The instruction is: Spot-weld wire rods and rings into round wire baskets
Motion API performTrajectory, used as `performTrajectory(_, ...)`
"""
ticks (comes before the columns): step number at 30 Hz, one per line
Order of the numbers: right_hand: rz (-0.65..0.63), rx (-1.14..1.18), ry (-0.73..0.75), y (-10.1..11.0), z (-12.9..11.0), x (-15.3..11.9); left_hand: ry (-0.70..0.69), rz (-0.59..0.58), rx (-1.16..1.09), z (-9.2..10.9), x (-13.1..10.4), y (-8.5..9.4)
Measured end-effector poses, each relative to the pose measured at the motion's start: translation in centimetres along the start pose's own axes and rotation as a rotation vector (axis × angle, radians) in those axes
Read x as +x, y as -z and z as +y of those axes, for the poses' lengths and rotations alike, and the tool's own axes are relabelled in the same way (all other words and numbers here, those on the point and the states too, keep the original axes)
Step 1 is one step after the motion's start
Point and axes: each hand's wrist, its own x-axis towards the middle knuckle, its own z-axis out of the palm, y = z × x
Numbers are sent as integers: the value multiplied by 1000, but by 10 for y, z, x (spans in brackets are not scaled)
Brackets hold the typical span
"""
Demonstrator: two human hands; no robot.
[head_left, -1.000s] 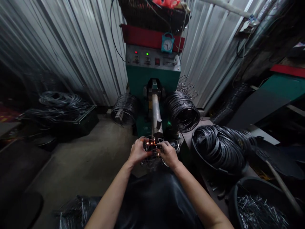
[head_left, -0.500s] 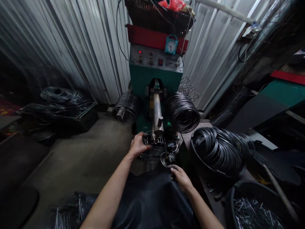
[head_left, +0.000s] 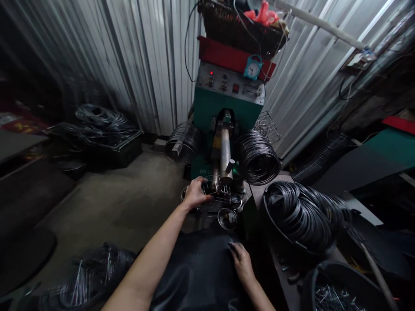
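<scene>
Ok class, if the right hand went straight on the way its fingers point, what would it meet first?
Probably the small round dish, roughly ahead of the right hand; depth is unclear, so it might pass above.

no legible txt or nos. — mach. marks (head_left: 205, 172) blurry

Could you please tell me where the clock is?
In the head view, the clock is near the top, right of centre, against the red panel of the green machine.

The fingers of the left hand (head_left: 196, 194) partly cover the wire frame (head_left: 215, 186), whose shape is too dark to make out. The bottom edge cuts off the bucket (head_left: 311, 288) and both forearms.
</scene>
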Motion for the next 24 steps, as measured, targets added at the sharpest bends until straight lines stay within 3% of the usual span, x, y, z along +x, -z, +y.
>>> performTrajectory(7,56,30,3,-1,9,2,66,143,-15,1,-14,-12)
performTrajectory(18,73,12,54,0,15,-9,24,32,37,8,-5,6)
performTrajectory(21,76,-8,73,0,24,-14,-14,45,-7,-4,-8,2)
performTrajectory(24,76,-16,86,0,30,-15,-5,97,-141,-33,-22,-10)
